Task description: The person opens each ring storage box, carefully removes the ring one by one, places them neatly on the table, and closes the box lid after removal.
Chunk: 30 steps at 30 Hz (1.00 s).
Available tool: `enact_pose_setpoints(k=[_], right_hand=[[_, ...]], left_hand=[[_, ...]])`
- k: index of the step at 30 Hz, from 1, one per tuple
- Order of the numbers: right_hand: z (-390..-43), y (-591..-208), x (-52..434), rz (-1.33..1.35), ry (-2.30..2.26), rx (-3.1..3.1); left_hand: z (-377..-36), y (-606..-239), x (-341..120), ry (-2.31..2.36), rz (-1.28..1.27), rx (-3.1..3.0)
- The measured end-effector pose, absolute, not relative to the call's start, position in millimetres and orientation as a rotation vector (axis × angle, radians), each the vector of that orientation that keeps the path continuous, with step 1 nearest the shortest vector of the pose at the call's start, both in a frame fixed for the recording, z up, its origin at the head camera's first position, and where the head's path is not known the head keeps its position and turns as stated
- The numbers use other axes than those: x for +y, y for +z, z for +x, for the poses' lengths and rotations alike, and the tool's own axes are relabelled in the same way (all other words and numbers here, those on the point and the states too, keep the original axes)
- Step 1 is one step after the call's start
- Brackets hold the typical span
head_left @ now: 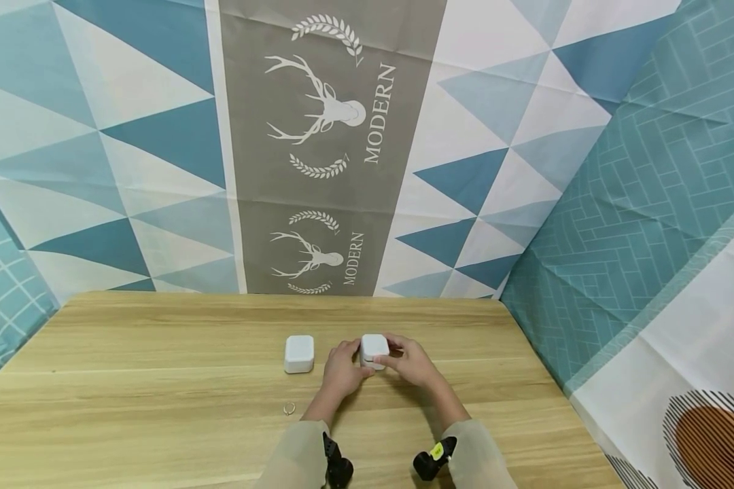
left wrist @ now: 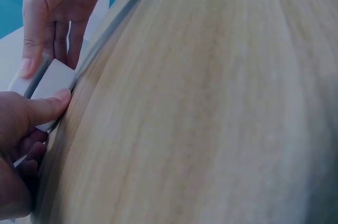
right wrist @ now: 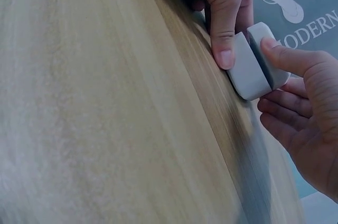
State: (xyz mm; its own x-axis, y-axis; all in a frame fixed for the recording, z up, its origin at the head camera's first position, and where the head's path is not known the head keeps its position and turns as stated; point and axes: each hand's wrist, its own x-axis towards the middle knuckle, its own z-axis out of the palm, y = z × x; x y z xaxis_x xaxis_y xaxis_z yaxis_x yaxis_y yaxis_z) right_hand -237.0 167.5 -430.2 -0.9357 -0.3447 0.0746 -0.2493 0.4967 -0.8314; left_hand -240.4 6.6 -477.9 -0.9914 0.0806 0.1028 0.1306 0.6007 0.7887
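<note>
Fingers of both hands, left hand (head_left: 341,372) and right hand (head_left: 411,363), grip the white box (head_left: 374,349) mid-table (head_left: 159,380), edges far.

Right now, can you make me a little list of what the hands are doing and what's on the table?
left hand: grips the left side of the white box
right hand: grips its right side
white box: on the wooden table, a dark seam showing around it
second white box: to the left, untouched
small ring: on the table, nearer the person
</note>
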Motion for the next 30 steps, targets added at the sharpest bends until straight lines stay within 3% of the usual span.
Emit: enact_pose_setpoints(k=[7, 13, 30], right_hand=[[-258, -461, 177, -0.509, -1.415, 2.662], [-259, -460, 177, -0.500, -1.412, 2.666], [-237, -422, 167, -0.506, -1.385, 2.660]], left_hand=[[-240, -478, 8, -1.349, -0.179, -2.766], [-240, -478, 9, -1.339, -0.178, -2.769], [-240, -477, 9, -1.326, -0.180, -2.768]])
